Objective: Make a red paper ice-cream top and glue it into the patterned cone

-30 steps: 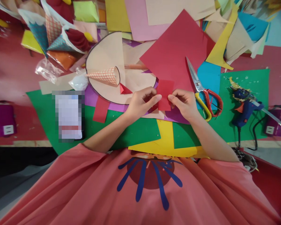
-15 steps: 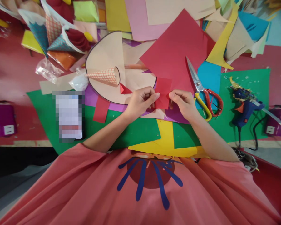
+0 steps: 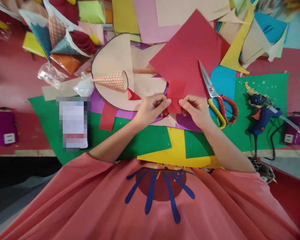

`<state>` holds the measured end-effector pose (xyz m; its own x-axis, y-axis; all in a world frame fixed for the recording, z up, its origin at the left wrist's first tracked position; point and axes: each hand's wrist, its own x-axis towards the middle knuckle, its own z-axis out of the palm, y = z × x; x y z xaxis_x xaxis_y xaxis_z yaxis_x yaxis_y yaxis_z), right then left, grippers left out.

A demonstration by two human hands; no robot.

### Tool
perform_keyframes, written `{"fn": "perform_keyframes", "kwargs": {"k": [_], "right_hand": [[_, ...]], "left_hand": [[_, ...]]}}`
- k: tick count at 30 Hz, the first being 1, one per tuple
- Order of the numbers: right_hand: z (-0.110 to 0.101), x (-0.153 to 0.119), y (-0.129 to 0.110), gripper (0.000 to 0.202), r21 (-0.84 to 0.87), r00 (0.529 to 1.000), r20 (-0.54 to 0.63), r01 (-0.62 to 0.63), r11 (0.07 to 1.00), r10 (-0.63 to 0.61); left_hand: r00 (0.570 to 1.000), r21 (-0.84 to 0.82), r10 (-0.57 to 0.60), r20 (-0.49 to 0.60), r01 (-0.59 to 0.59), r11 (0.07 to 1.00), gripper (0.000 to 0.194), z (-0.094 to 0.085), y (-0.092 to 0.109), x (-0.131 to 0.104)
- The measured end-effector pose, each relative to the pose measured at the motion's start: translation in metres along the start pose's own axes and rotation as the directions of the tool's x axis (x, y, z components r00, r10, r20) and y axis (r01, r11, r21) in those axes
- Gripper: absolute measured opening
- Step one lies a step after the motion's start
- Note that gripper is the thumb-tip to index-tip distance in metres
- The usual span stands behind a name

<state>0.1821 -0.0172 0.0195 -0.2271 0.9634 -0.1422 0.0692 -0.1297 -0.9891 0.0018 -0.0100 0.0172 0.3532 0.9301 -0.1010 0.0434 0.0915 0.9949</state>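
A small red paper piece point(image 3: 175, 95) is pinched between my two hands at the middle of the view. My left hand point(image 3: 155, 106) grips its left edge with thumb and fingertips. On its right edge, my right hand point(image 3: 195, 106) has thumb and fingers closed. Behind the piece lies a large red sheet point(image 3: 187, 50). Open-bladed or not, I cannot tell, scissors point(image 3: 213, 95) with red and yellow handles rest right of my right hand. Left of my hands are a checkered paper cone point(image 3: 113, 81), a small folded red piece point(image 3: 133, 95) and a red strip point(image 3: 108, 116).
A phone point(image 3: 75, 125) lies at the left on green paper point(image 3: 140, 140). At the right is a blue glue gun point(image 3: 261, 120) with a cord. Finished-looking cones point(image 3: 57, 30) and bagged clay point(image 3: 92, 12) stand at the upper left; paper scraps point(image 3: 255, 46) lie at the upper right.
The small red piece has tilted and its lower edge has moved up slightly. My right fingertips have shifted a little to the left along it.
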Motion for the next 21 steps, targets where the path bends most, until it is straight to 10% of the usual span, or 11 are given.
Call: {"fn": "perform_keyframes", "kwargs": {"k": [21], "right_hand": [[-0.0018,0.0002,0.0018,0.038,-0.036,0.993,-0.113,0.028,0.999,-0.032]], "left_hand": [[0.994,-0.004,-0.102,0.033,0.102,0.995,0.054,0.0002,-0.0025,-0.0002]]}}
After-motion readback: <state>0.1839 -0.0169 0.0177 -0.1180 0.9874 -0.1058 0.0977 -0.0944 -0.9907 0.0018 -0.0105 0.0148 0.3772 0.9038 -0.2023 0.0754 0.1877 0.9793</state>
